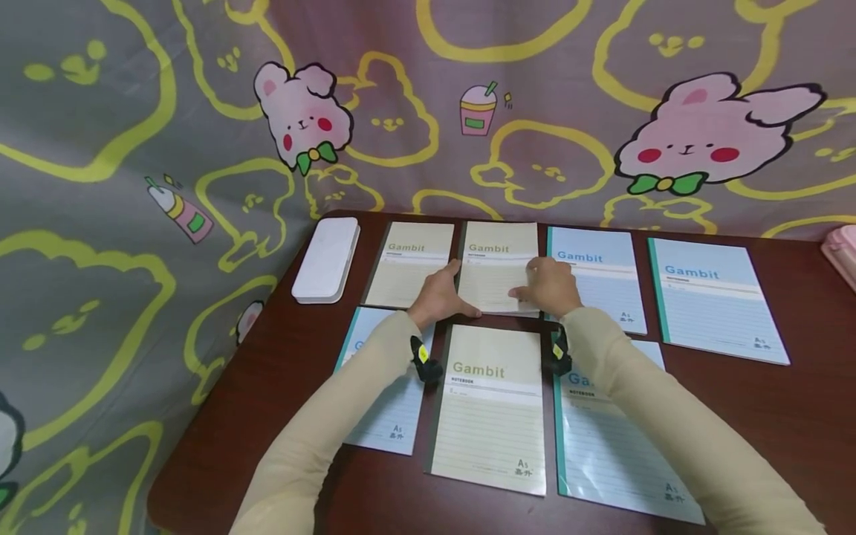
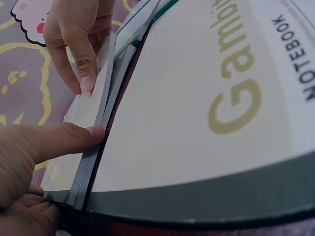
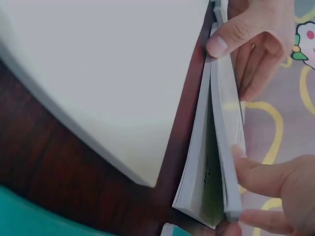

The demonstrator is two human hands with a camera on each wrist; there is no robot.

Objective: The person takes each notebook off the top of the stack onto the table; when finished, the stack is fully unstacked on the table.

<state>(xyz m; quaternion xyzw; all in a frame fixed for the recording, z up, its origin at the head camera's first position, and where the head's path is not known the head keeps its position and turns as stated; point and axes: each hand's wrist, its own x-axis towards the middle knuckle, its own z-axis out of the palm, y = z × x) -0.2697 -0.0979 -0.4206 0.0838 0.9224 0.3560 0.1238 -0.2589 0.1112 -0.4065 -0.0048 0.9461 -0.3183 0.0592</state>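
Both hands are on the middle cream notebook (image 1: pixel 498 267) in the back row. The left hand (image 1: pixel 439 296) grips its left edge, thumb pressed on the bottom edge of the pages, the other fingers curled underneath. The right hand (image 1: pixel 550 285) pinches the right side, thumb (image 3: pixel 231 37) on the edge, cover lifted a bit off the pages. Just below the fingers sits another cream notebook (image 1: pixel 490 409), blue notebooks (image 1: pixel 602 279) right beside it. A white case (image 1: pixel 326 259) lies well left of the fingers on the dark table (image 1: pixel 802 416).

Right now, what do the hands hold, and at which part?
Both the left hand and right hand grip the beige notebook at its lower edge.
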